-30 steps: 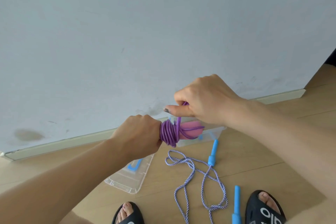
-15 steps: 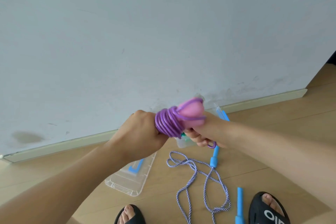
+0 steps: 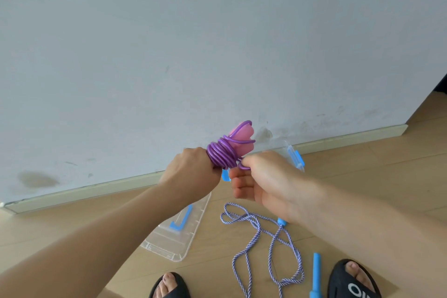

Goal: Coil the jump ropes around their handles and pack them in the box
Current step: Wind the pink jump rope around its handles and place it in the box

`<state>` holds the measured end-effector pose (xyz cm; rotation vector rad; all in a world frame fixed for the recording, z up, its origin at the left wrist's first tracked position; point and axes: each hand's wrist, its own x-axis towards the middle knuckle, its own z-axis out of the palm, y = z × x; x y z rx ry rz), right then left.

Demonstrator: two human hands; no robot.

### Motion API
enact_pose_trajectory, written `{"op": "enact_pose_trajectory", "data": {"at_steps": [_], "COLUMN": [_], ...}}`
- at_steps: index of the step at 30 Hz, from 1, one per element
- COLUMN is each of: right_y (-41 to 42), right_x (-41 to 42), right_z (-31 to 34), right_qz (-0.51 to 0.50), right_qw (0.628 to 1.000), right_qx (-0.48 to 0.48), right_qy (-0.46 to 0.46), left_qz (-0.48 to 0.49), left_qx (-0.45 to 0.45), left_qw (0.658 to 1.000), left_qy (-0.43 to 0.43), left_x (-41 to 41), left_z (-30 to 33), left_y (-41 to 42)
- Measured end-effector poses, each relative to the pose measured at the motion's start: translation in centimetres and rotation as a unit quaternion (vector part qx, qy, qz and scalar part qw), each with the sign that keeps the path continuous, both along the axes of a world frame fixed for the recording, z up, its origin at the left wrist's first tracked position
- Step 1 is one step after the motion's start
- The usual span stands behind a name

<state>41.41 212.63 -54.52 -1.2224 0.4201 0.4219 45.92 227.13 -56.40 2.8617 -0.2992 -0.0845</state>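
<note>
The fingers of the left hand [image 3: 191, 172] are clenched round the lower end of the pink plastic handles [image 3: 242, 140], which point up and away toward the pale wall [image 3: 169, 43]. The glossy purple plastic jump rope [image 3: 221, 155] is coiled tightly around these handles just above the left fist, with two strands crossing over the pink tips. The right hand [image 3: 263, 181] sits just beside the coil, its thumb and forefinger pinching the loose end of the purple rope where it leaves the wraps; its other fingers [image 3: 238, 187] hang relaxed below.

Behind the right hand, the clear plastic box with blue latches [image 3: 296, 156] stands on the wooden floor [image 3: 362, 176] against the skirting board [image 3: 84, 191]. Its clear flat lid with a blue clip [image 3: 179, 234] lies on the floor under the left forearm. Near the lid, the second jump rope, a blue-and-white twisted cord [image 3: 256, 237], lies uncoiled in loose loops, with one blue handle [image 3: 315, 276] near the right foot and another partly hidden under the right wrist. Two black sandals [image 3: 355, 280] show at the bottom edge.
</note>
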Motion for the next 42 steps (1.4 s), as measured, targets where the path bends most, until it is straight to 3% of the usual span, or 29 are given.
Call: {"op": "enact_pose_trajectory", "data": {"at_steps": [5, 10, 15, 19, 22, 26, 28, 31, 36, 39, 42], "right_y": [-0.6, -1.9, -2.0, -2.4, -2.4, -2.5, -2.5, -2.1, -2.1, -2.5, -3.1], "right_x": [0.2, 0.5, 0.8, 1.1, 0.9, 1.2, 1.5, 1.6, 1.7, 2.1, 2.1], "right_z": [1.7, 3.6, 2.4, 1.3, 1.4, 1.5, 1.5, 1.4, 2.0, 2.7, 3.1], "right_qz": [0.014, 0.050, 0.062, 0.078, 0.108, 0.113, 0.115, 0.116, 0.113, 0.118, 0.140], "right_qw": [0.999, 0.993, 0.994, 0.969, 0.955, 0.953, 0.954, 0.950, 0.931, 0.941, 0.961], "right_qx": [0.042, 0.104, -0.072, -0.192, -0.223, -0.230, -0.234, -0.257, -0.318, -0.292, -0.206], "right_qy": [-0.021, -0.015, -0.059, -0.136, -0.165, -0.161, -0.151, -0.131, -0.135, -0.124, -0.117], "left_qz": [-0.015, -0.024, -0.046, -0.082, -0.121, -0.065, -0.060, -0.149, -0.143, -0.126, -0.121], "left_qx": [0.057, 0.089, 0.087, 0.042, -0.007, -0.204, -0.266, -0.228, -0.233, -0.251, -0.231], "left_qw": [0.995, 0.990, 0.984, 0.985, 0.989, 0.977, 0.962, 0.962, 0.962, 0.959, 0.963], "left_qy": [-0.084, -0.111, -0.148, -0.148, -0.090, 0.027, 0.016, -0.010, -0.015, -0.044, -0.066], "left_x": [-0.1, 0.0, -0.6, -0.9, -1.2, -1.6, -1.7, -2.4, -2.9, -2.6, -2.4], "left_z": [0.2, 0.2, -0.7, -1.5, -1.6, 0.4, 1.2, 1.5, 1.2, 1.2, 1.4], "left_y": [0.2, -0.1, -0.6, -0.5, -0.1, -0.1, -0.2, -0.9, -1.8, -1.9, -1.6]}}
